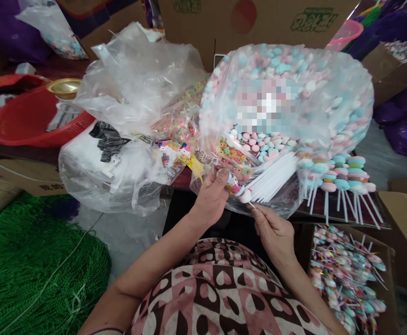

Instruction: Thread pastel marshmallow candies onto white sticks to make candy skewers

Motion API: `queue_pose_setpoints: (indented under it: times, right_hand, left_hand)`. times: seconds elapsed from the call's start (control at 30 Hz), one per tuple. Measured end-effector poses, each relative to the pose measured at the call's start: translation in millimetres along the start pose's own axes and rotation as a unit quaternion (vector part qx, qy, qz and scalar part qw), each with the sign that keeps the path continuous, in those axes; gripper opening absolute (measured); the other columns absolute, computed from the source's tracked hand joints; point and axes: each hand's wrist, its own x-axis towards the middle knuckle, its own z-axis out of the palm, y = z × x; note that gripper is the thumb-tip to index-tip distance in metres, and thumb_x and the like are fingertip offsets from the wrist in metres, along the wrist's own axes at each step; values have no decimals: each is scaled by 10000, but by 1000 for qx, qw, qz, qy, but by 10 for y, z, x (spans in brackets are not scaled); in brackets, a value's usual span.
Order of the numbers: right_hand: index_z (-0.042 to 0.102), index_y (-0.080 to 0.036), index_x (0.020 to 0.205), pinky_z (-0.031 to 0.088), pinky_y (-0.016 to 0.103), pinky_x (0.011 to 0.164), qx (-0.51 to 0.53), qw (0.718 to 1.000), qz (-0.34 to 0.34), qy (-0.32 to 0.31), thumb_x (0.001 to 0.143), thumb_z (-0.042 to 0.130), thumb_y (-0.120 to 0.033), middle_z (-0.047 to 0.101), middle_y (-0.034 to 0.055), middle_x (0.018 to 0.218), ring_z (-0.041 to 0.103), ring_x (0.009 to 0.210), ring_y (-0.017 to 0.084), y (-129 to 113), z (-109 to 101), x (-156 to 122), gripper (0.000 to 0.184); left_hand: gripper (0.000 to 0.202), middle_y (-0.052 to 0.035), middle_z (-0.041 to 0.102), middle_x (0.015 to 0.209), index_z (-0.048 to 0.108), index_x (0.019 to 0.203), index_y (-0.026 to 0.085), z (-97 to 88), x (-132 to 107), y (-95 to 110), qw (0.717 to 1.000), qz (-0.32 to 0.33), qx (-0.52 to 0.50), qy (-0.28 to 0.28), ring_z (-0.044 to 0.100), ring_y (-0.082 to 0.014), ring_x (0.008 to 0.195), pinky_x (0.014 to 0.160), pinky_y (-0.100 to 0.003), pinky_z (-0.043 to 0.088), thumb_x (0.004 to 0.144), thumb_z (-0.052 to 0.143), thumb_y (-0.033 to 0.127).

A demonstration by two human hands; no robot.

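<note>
Between my hands, at the table's front edge, is a marshmallow skewer [237, 190] with a printed wrapper around part of it. The fingers of my left hand [212, 197] are closed on its upper, wrapped end. My right hand [275, 232] pinches the thin white stick below the lowest marshmallow. Just beyond lies a bundle of white sticks [276, 177], beside loose pink, white and blue marshmallows [255, 142] in a large clear bag [350, 97]. Small bear-shaped candies [229, 153] sit left of them. Printed wrappers [175, 158] lie left of my left hand.
Threaded marshmallow skewers [352, 174] overhang the table's right edge. Below them stands a carton of wrapped skewers [346, 279]. Crumpled clear bags [144, 74] and a red basin [18, 114] are at left. Green stringy material [43, 265] covers the floor at lower left.
</note>
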Motion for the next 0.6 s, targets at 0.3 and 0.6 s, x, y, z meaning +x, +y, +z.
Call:
queue_pose_setpoints:
  times: [0.3,0.6]
  right_hand:
    - [744,-179,1038,428,236,504,99,987,70,-107,896,581,-387,510,-52,507,480,468,106,-88,15,26,300]
    - [742,-166,1070,404,238,468,182,966,136,-120,887,597,-432,482,-61,466,431,431,100,-49,153,-29,354]
  left_hand:
    - [338,34,616,696,559,847,206,-57,79,72,1000,24,-1,1,676,-157,771,660,-255,502,713,789,415]
    - [381,-18,687,787,631,918,199,-125,39,70,999,-25,15,-45,682,-198,863,728,-302,518,669,813,423]
